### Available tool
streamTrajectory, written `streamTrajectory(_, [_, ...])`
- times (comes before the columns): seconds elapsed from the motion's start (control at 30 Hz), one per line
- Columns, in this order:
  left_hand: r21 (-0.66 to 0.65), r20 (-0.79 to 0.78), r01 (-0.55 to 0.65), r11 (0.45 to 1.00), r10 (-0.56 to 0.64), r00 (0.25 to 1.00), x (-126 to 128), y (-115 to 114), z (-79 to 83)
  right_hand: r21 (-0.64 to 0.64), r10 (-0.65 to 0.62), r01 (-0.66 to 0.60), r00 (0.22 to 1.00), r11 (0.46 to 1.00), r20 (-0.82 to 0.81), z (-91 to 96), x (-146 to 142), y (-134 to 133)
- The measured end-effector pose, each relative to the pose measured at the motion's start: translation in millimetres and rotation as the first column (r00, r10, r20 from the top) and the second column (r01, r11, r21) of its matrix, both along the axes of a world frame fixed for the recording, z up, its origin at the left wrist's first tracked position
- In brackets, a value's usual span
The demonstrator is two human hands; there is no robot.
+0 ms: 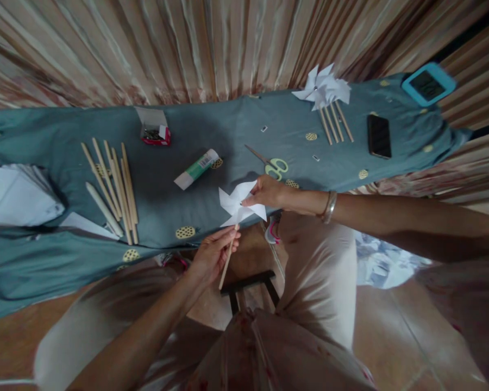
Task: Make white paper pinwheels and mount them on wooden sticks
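L hand (212,251) is closing its fingers round a slim pale wooden stick (226,266), which is slanting down past the table's near edge, lower end pointing twd the wearer. R hand (272,191), w/ a silver-coloured bangle (330,207) circling its wrist, is pinching a white paper pinwheel (230,202) by its R side, thumb pressing close to the dark pinhead (240,203) at centre. Pinwheel is being held over the table's near edge, abt mid-length; stick's upper end is meeting its lower blades, but can't tell if they're joined.

Teal cloth w/ yellow pineapple print (155,184) is covering the table. Scissors w/ light green handles (277,166) are lying nr the near edge, just beyond R hand, blades pointing twd the far edge. A green-and-white tube (198,169) is lying L of them, mid-table. A small red box w/ raised flap (156,134) is sitting nearer the far edge, holding small metal bits. Further L, a bunch of loose wooden sticks (120,190) is lying partway to the near edge, a white paper offcut (87,224) beside it; a stack of white paper (18,195) is resting beyond, twd the L end. Nr the far edge, R side, several white pinwheels on sticks (324,93) are lying bunched. A black phone (378,136) is lying R of those; a blue-framed device (428,84) is sitting nr the far R corner.
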State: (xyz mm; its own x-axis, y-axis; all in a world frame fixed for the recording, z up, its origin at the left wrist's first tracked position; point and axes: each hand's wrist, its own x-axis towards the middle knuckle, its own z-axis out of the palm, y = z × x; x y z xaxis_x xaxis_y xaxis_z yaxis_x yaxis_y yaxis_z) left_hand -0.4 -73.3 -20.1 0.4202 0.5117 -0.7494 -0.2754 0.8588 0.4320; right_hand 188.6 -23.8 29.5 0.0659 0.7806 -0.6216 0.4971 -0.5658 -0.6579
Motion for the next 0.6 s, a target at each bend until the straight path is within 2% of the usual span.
streamTrajectory(0.1, [-0.022,0.002,-0.004,1.000,0.004,1.000,1.2,-0.3,0.2,-0.018,0.104,-0.102,0.978,0.995,0.178,4.6,-1.7,4.7])
streamTrajectory(0.17, [-0.029,-0.002,-0.006,1.000,0.006,1.000,1.8,-0.1,0.0,-0.030,0.155,-0.153,0.958,0.988,0.243,5.0,-1.9,7.2])
streamTrajectory(0.4, [-0.015,-0.006,0.006,1.000,-0.006,1.000,2.4,0.2,-2.3,-0.020,0.205,-0.209,0.929,0.978,0.307,3.9,-2.0,8.2])
streamTrajectory(0.6, [-0.003,0.022,0.025,1.000,-0.025,0.999,2.0,-0.4,-5.0,0.014,0.226,-0.240,0.932,0.971,0.284,3.7,-0.4,7.4])
